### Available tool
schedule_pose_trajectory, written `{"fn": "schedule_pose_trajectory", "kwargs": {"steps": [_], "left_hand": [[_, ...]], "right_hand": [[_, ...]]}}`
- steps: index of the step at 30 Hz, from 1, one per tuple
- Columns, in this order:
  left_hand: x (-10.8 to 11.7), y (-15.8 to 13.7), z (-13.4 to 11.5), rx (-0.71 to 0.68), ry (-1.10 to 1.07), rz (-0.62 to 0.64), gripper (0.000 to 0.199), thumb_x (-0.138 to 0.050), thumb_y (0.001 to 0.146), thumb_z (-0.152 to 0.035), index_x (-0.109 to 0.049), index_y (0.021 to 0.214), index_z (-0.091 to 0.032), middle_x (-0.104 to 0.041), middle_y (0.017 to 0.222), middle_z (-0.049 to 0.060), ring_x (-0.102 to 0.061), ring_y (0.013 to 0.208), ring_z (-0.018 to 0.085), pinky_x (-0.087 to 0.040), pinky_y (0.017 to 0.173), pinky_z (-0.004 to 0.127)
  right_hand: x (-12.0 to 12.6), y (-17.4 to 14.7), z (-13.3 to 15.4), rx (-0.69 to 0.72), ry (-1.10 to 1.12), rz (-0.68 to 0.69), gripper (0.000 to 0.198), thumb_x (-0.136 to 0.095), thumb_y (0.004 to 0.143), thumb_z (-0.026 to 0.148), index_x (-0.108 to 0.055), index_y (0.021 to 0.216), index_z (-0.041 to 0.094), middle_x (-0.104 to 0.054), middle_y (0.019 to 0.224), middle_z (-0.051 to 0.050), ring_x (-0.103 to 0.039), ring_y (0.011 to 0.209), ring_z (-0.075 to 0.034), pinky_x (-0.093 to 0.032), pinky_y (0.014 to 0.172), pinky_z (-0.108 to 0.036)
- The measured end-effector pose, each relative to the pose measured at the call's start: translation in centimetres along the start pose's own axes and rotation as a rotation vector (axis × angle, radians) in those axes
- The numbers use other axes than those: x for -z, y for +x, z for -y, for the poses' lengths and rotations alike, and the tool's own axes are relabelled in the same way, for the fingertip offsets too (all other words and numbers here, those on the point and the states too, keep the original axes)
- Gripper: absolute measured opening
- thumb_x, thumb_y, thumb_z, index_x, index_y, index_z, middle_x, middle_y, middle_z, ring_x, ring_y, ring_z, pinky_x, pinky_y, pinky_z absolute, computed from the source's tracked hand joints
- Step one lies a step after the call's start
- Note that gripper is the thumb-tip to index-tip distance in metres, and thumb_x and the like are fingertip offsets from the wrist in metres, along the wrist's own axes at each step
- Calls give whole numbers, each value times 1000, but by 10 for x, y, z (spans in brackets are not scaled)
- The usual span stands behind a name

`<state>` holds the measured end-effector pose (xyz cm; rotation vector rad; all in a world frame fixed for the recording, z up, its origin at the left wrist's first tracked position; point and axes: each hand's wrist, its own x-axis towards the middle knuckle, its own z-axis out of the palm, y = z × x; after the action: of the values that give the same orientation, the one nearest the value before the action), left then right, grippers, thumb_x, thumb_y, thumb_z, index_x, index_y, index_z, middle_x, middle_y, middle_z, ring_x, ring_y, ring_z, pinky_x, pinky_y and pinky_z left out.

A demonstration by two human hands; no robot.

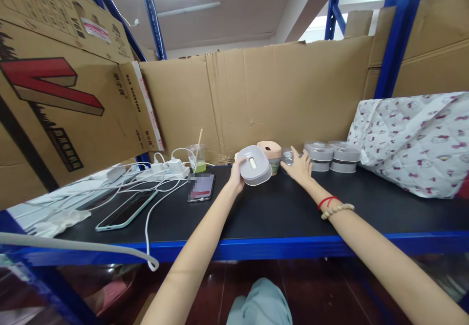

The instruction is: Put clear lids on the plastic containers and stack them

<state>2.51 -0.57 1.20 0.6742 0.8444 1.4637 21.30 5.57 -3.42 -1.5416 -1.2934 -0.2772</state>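
My left hand is closed on the edge of a grey, rounded-square plastic lid with a pale oval piece at its middle, tilted above the black shelf. Just behind the lid stands a stack of peach and greenish containers, its top having a dark opening. My right hand is spread, fingers apart, over a clear plastic piece; whether the fingertips touch it I cannot tell. To the right of this hand sit grey lidded containers in two stacks.
Two phones, white cables and a power strip lie at the left. A cup with green liquid and a stick stands near the cardboard back wall. A patterned quilted bag occupies the right. The shelf has a blue front edge.
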Motion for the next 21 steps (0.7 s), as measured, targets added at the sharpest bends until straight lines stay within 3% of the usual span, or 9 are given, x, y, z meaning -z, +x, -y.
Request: {"fn": "schedule_pose_trajectory", "kwargs": {"steps": [2, 6, 11, 14, 18, 21], "left_hand": [[0, -2, -2, 27, -73, 35, 14, -48, 78, -17, -62, 77, -16, -65, 75, 4, -62, 70, 16, -51, 75, 29], [2, -2, -4, 72, -81, 89, 16, -46, 74, -19, -60, 80, -16, -63, 76, 4, -59, 64, 15, -50, 66, 27], [1, -1, -5, 37, -101, 90, 26, -46, 73, -13, -57, 95, -14, -60, 70, 2, -57, 58, 12, -48, 57, 23], [0, 0, -4, -77, -175, 46, 45, -47, 73, -8, -49, 117, -20, -63, 85, 0, -58, 65, 9, -47, 59, 18], [-1, 3, -3, -140, -142, 5, 58, -53, 76, -9, -37, 128, -29, -60, 115, -1, -62, 82, 9, -47, 61, 17], [-2, 7, 0, -173, -42, 24, 48, -54, 81, -21, -39, 126, -29, -57, 121, 1, -62, 89, 12, -49, 63, 19]], "right_hand": [[-11, 3, -18, -19, 18, 24, 60, -66, 65, 48, -60, 117, 19, -41, 127, -24, -50, 109, -43, -40, 83, -59], [-19, 9, -34, -37, 85, 61, 50, -57, 73, 56, -65, 110, 22, -48, 110, -20, -60, 84, -33, -44, 76, -54], [-8, 13, -24, -128, 73, 27, 46, -57, 74, 55, -67, 106, 23, -51, 101, -16, -58, 87, -31, -42, 80, -55], [1, 13, -14, -166, 167, -79, 47, -53, 75, 58, -67, 104, 23, -52, 97, -14, -57, 89, -30, -40, 84, -55], [13, 10, 6, -47, 361, -200, 53, -45, 80, 59, -61, 111, 20, -52, 108, -15, -56, 98, -27, -41, 90, -49], [19, 1, 27, 95, 503, -147, 52, -42, 82, 58, -58, 113, 19, -55, 113, -14, -57, 101, -23, -44, 89, -42]]}}
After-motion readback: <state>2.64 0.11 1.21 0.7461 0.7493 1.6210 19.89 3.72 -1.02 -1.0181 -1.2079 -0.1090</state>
